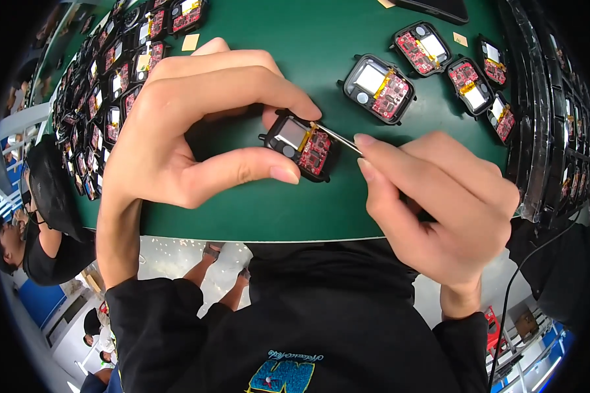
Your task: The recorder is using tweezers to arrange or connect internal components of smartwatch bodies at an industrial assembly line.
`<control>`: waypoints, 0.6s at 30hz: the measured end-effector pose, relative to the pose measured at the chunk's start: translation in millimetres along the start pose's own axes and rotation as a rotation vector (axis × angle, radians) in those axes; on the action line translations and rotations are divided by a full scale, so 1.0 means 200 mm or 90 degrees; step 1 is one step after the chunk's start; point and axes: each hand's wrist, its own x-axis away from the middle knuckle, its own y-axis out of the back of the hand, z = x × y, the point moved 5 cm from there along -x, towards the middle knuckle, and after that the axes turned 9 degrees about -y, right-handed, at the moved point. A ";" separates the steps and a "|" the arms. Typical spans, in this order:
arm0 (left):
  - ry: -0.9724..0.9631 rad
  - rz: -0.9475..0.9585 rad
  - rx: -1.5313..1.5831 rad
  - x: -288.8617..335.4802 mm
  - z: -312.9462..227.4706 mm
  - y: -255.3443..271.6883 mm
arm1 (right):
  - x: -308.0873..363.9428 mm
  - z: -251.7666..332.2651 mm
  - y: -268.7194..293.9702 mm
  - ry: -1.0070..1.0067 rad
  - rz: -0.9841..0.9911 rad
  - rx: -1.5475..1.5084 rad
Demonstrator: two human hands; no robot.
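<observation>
Left hand is pinching a small, light, fragile-looking open module by its edges; right hand is gripping thin tweezers touching it.

Small display screen: square, pale grey glass, set in the black housing of an open device with a red circuit board, held above the green mat.

Second display screen: square, whitish, set in a like black device laid on the mat, upper centre-right.

Further screens: small, white, rectangular, seen in open devices grouped toward the upper right.

Screens in rows: tiny pale squares, seen in many devices ranged along the left edge.

Yellowish paper labels: small squares, laid flat on the mat.
</observation>
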 end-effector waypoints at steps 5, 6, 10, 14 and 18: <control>-0.005 -0.007 0.001 -0.03 -0.01 0.00 | 0.03 0.02 0.00 0.115 -0.048 0.068; 0.000 -0.010 0.000 -0.03 0.00 0.00 | 0.03 0.03 -0.01 0.131 -0.037 0.112; 0.013 0.000 -0.013 -0.02 0.01 0.03 | 0.01 0.02 0.00 0.126 -0.044 0.115; 0.032 -0.002 -0.017 -0.04 -0.01 0.03 | 0.00 0.01 0.06 0.052 -0.082 0.036; 0.014 0.015 -0.035 -0.06 -0.05 0.01 | 0.00 0.01 0.08 0.014 -0.109 -0.016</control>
